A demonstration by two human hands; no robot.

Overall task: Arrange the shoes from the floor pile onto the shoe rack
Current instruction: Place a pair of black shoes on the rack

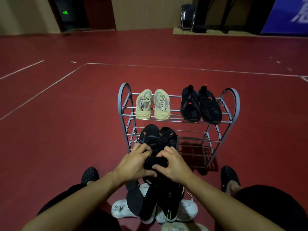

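Hands: left hand [135,161] and right hand [171,165] both closed on the heels of a black pair [158,139]
Why: held side by side, likely to set them down together
Pair: toes over the shoe rack [233,104] second shelf, left
Pile [155,207]: on the floor below the wrists

Legible markings: beige shoes, top rack shelf

Black vertical lettering is borne on the heel straps: "APRORE" on the left beige shoe [143,104], "S CAPAO" on the right beige shoe [162,104]; both are partly cut off. White characters on the blue banner [290,15] are blurred, unreadable.
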